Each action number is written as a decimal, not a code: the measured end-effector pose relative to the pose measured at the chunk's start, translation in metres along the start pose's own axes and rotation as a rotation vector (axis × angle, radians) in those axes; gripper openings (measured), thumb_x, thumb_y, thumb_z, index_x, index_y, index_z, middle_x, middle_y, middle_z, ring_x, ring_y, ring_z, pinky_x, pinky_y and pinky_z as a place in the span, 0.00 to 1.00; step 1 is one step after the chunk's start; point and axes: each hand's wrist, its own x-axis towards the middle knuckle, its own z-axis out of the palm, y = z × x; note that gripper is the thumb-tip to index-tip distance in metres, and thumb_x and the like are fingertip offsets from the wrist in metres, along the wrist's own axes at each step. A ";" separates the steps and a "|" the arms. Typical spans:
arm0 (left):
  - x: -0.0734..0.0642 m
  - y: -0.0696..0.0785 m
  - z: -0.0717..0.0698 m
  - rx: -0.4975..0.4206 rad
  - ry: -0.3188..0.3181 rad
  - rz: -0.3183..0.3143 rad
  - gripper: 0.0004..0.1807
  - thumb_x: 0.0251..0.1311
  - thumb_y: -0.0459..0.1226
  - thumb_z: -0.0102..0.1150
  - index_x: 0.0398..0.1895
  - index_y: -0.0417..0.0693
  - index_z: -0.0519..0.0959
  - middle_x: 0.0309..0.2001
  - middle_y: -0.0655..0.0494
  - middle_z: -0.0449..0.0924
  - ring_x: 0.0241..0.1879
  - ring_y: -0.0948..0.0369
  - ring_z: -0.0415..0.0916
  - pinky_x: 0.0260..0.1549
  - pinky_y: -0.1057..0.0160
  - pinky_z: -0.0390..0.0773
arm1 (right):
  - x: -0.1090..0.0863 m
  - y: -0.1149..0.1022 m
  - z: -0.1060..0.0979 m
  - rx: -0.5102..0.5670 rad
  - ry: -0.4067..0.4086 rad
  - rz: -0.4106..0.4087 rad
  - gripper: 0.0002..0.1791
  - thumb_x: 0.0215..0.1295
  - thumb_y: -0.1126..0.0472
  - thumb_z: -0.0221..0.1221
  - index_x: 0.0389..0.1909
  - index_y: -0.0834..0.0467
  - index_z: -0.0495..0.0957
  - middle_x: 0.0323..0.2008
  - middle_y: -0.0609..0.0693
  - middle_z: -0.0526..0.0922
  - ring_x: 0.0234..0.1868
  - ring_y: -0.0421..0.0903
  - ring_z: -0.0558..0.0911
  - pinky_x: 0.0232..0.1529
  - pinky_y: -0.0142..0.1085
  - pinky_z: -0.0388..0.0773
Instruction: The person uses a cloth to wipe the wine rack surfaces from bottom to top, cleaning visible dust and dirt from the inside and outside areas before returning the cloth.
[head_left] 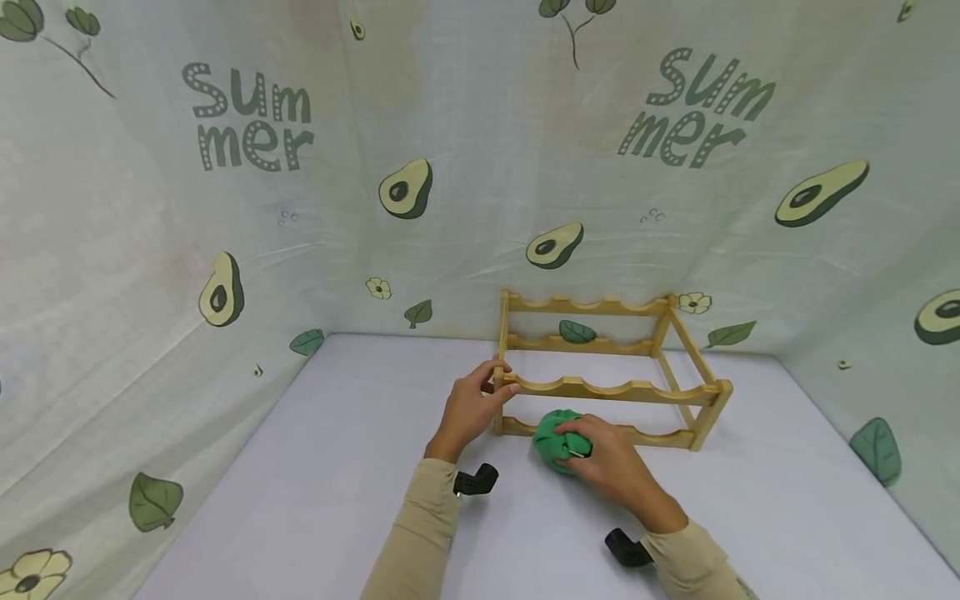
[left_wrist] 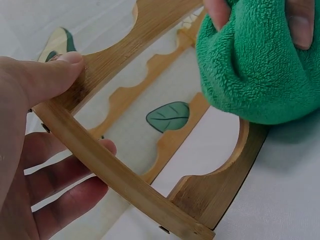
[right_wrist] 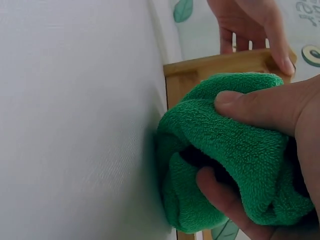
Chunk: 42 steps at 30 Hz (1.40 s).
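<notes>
A wooden bottle rack [head_left: 600, 389] with scalloped rails stands toward the back of the white table. My left hand [head_left: 471, 408] grips its front left corner; in the left wrist view the thumb [left_wrist: 55, 75] lies on the upper rail and the fingers curl behind the upright [left_wrist: 115, 170]. My right hand [head_left: 611, 462] holds a bunched green terry cloth [right_wrist: 220, 135] between thumb and fingers. That cloth overlaps the lower front rail [left_wrist: 215, 185], left of its middle, and hides part of it.
Black wrist camera mounts [head_left: 477, 480] stick out near both sleeves. Behind the rack hangs a pale curtain [head_left: 480, 125] printed with avocados, leaves and lettering, which also runs along both sides of the table [head_left: 337, 500].
</notes>
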 end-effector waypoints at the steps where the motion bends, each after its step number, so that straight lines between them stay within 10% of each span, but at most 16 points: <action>1: 0.000 0.000 0.000 0.000 0.000 0.000 0.19 0.63 0.59 0.63 0.53 0.66 0.79 0.49 0.62 0.84 0.40 0.63 0.80 0.31 0.61 0.80 | 0.001 -0.002 0.002 0.011 -0.007 -0.002 0.24 0.44 0.65 0.79 0.44 0.49 0.85 0.43 0.42 0.83 0.46 0.41 0.81 0.44 0.43 0.80; 23: -0.001 0.002 -0.001 -0.007 0.006 -0.019 0.18 0.63 0.56 0.64 0.53 0.64 0.79 0.46 0.62 0.84 0.38 0.62 0.81 0.30 0.61 0.79 | 0.023 -0.012 0.040 0.227 -0.097 0.034 0.23 0.60 0.58 0.72 0.56 0.48 0.79 0.52 0.42 0.80 0.54 0.43 0.79 0.53 0.46 0.77; 33: 0.001 0.002 0.001 0.027 0.014 0.009 0.20 0.65 0.56 0.62 0.55 0.60 0.79 0.46 0.62 0.85 0.39 0.62 0.81 0.31 0.61 0.79 | 0.019 -0.011 0.031 0.336 -0.125 0.178 0.28 0.58 0.63 0.66 0.60 0.41 0.77 0.55 0.42 0.76 0.52 0.45 0.75 0.53 0.47 0.73; 42: -0.002 -0.002 0.004 0.030 0.020 -0.004 0.19 0.65 0.57 0.61 0.56 0.64 0.79 0.46 0.60 0.85 0.39 0.62 0.81 0.32 0.60 0.79 | 0.014 -0.005 0.037 0.440 -0.030 0.228 0.30 0.58 0.59 0.73 0.61 0.45 0.73 0.56 0.48 0.79 0.55 0.47 0.76 0.58 0.51 0.71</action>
